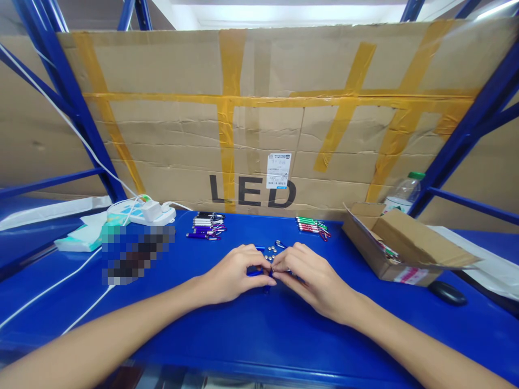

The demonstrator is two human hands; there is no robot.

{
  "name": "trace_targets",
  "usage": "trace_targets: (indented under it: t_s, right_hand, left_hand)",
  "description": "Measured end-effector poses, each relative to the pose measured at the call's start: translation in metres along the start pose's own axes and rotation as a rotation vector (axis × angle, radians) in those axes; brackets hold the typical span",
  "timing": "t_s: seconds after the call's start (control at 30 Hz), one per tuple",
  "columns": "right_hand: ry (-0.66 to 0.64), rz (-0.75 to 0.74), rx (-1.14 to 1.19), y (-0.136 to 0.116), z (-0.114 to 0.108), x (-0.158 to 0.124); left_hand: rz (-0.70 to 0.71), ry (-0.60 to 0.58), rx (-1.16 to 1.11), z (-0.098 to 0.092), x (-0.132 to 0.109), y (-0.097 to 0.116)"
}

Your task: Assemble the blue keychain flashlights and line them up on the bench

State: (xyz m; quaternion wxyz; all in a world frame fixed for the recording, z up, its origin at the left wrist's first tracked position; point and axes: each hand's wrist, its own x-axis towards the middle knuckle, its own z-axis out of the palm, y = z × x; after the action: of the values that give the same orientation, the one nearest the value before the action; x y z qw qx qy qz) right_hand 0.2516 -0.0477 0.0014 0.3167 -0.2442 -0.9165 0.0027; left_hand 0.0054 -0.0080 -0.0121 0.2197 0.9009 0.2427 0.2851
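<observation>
My left hand [233,273] and my right hand [310,275] meet at the middle of the blue table [259,335], fingertips pinched together on a small blue keychain light [259,272]. The hands cover most of it. Just beyond my fingers lie several small silver button cells [271,252]. Farther back left lies a heap of purple, black and white keychain lights [206,225]. A heap of green and red ones [312,226] lies back right.
An open cardboard box [399,246] sits at the right, a clear bottle [403,193] behind it and a black mouse [448,293] in front. A white power strip [141,213] with cables lies back left. A taped cardboard wall marked LED [259,119] closes the back.
</observation>
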Motion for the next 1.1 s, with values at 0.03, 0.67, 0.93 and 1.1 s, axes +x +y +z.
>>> trace_targets:
  t_s: [0.03, 0.67, 0.93, 1.1]
  right_hand:
    - [-0.01, 0.006, -0.003, -0.0001, -0.0002, -0.0001]
    - [-0.113, 0.083, -0.032, -0.0008, -0.0021, 0.0003]
    - [-0.129, 0.076, -0.048, -0.0002, -0.0028, 0.0001]
    - [-0.134, 0.075, -0.059, 0.0003, -0.0028, -0.0004]
  left_hand:
    - [-0.003, 0.002, 0.006, 0.0001, -0.0001, -0.0003]
    - [-0.038, 0.014, 0.032, 0.0004, -0.0003, -0.0013]
    - [-0.043, 0.023, 0.022, -0.0001, -0.0004, 0.0004]
    - [-0.046, 0.013, 0.027, -0.0004, -0.0004, 0.0007]
